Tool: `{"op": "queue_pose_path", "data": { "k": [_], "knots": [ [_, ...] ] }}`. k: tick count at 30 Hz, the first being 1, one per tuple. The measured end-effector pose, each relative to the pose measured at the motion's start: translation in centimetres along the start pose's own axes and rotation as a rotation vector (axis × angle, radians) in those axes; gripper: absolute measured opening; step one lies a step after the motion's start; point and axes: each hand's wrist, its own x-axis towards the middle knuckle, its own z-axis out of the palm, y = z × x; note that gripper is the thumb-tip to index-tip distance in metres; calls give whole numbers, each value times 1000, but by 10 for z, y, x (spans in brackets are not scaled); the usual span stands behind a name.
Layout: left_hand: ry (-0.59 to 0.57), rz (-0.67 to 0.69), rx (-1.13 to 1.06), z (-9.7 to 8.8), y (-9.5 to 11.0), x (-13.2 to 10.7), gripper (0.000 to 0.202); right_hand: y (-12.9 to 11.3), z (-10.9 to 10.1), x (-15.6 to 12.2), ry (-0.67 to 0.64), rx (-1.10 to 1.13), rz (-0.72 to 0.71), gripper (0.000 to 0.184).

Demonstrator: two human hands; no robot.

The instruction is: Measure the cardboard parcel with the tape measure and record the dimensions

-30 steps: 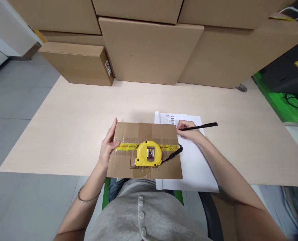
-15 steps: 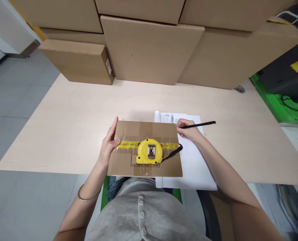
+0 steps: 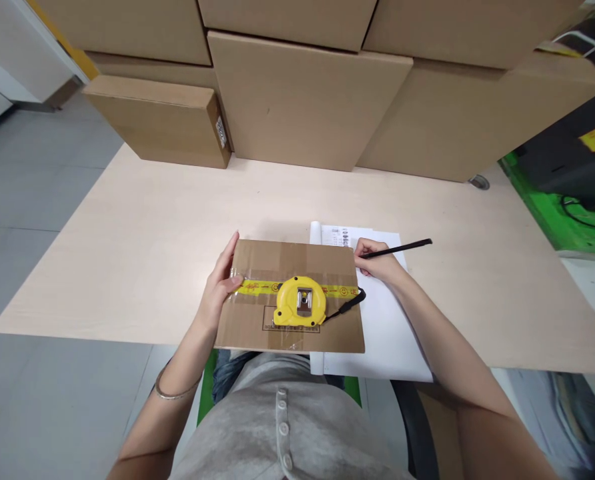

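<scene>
A small flat cardboard box sealed with yellow printed tape lies at the near table edge. A yellow tape measure with a black wrist strap rests on top of it. My left hand grips the box's left edge, thumb on the tape. My right hand is closed on a black pen, its tip on the white paper sheet beside the box's right edge.
Large cardboard boxes are stacked along the back of the light wooden table. A smaller box sits at the back left. A green surface with black cable lies to the right. Grey floor is at the left.
Both hands, the box and the tape measure stay in place. Only the camera view has shifted slightly.
</scene>
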Motion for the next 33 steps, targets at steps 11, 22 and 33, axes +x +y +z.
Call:
{"op": "queue_pose_path", "data": {
  "k": [11,22,33],
  "knots": [
    [-12,5,6,1,1,0,82,-1,1,-1,3,5,7,36],
    [-2,15,29,3,2,-1,82,0,2,1,22,0,7,31],
    [-26,42,39,2,1,-2,81,1,1,0,12,-2,-15,31]
  ]
}}
